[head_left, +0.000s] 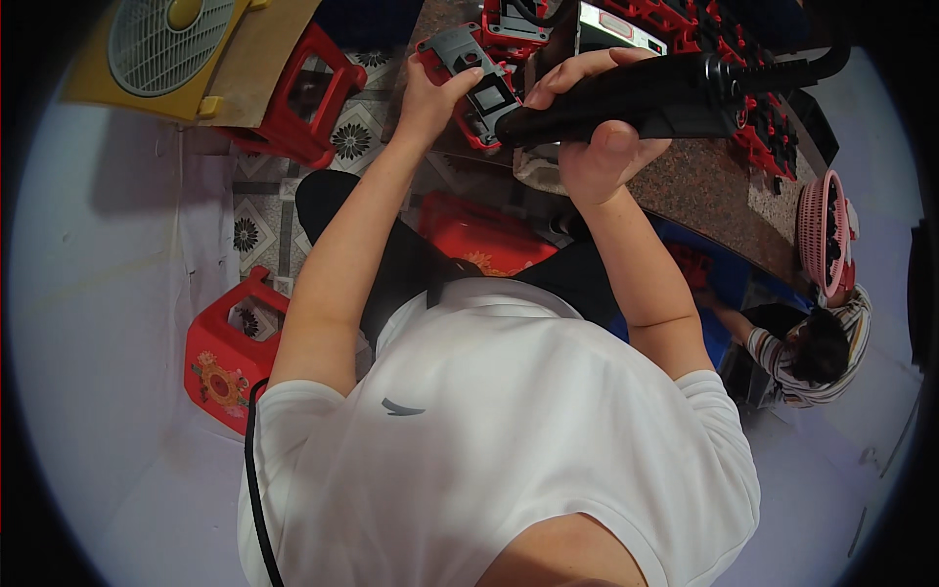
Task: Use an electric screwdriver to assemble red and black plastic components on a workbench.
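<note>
The part (473,90), grey with red edges, is at the near left edge of the table (690,201). The left hand (430,103) is clamped on its left side, with the thumb lying on the upper face. The right hand (606,157) is closed around a black tool (626,101). The tool hides some of the fingers, and its end covers a little of the part's right side, so one cannot tell whether they touch. The cord (782,74) goes to the upper right.

The table is of speckled brown stone; on it are rows of red and black pieces (768,142), too small to make out well. Beside its right end is a pink basket (812,235), near a co-worker (822,350) in a striped shirt. Red stools (210,347) stand on patterned tiles (352,142). A yellow fan (171,44) is cut off at the top. One stool bears a printed flower; the white shirt (528,411) carries a small grey mark.
</note>
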The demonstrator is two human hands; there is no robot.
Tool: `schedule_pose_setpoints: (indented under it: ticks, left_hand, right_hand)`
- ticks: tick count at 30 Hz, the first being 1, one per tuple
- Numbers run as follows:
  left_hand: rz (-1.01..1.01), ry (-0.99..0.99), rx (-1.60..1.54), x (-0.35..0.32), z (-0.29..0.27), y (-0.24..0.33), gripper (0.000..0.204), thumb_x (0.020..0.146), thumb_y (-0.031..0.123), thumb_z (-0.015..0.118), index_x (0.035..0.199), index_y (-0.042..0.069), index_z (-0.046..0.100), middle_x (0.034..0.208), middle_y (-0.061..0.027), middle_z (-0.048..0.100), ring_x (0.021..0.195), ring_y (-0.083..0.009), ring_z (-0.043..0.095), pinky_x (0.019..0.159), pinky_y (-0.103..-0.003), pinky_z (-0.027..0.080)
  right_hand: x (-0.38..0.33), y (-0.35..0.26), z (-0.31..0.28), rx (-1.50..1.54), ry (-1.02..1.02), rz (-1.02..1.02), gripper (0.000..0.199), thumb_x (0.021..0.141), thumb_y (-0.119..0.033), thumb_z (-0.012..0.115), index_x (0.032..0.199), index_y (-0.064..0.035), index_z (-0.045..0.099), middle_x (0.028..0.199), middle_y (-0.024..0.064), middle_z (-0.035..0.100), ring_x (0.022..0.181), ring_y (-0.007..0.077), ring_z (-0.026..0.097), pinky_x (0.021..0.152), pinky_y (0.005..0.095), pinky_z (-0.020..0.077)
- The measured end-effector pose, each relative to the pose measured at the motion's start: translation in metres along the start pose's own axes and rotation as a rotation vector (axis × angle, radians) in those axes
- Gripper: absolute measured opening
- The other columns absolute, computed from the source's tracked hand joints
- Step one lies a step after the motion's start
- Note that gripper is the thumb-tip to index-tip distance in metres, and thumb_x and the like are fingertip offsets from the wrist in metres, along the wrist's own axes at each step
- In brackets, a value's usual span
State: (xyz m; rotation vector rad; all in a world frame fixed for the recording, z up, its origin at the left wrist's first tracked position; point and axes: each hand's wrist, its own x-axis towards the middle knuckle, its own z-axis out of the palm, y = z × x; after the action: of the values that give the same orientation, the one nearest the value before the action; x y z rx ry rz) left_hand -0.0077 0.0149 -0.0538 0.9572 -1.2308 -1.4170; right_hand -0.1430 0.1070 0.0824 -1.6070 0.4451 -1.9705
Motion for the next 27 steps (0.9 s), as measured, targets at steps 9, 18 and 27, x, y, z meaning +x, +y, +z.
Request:
schedule_pose_setpoints:
  ticks: [9, 18, 27]
  left_hand:
    - [-0.029, 0.019, -0.038, -0.007, 0.005, 0.015, 0.07, 0.072, 0.018, 0.077, 0.122, -0.002, 0.034, 0.115, -0.0125, 0.055, 0.106, -0.0184, 0.055, 0.092, -0.031, 0.044]
    - [0.031, -0.056, -0.2, 0.004, 0.002, -0.005, 0.06, 0.075, 0.014, 0.075, 0.119, -0.002, 0.038, 0.11, -0.0109, 0.058, 0.101, -0.0167, 0.057, 0.089, -0.03, 0.046]
    - [0.122, 0.066, -0.09, -0.004, 0.005, -0.003, 0.058, 0.073, 0.018, 0.075, 0.115, -0.001, 0.041, 0.109, -0.0099, 0.058, 0.1, -0.0161, 0.058, 0.086, -0.03, 0.047]
  right_hand:
    - [0.009, -0.004, 0.008, -0.186, -0.105, 0.042, 0.058, 0.086, -0.044, 0.063, 0.116, 0.0012, 0.041, 0.083, 0.0142, 0.059, 0.066, 0.0192, 0.061, 0.06, 0.0309, 0.0537]
    - [0.009, 0.0, 0.016, -0.181, -0.182, 0.019, 0.057, 0.085, -0.033, 0.067, 0.12, 0.0034, 0.041, 0.082, 0.013, 0.059, 0.067, 0.0177, 0.06, 0.061, 0.0281, 0.0509]
    - [0.011, 0.005, 0.022, -0.291, -0.251, 0.119, 0.064, 0.065, -0.019, 0.084, 0.114, 0.0029, 0.048, 0.093, 0.0076, 0.064, 0.08, 0.0138, 0.062, 0.073, 0.0266, 0.0504]
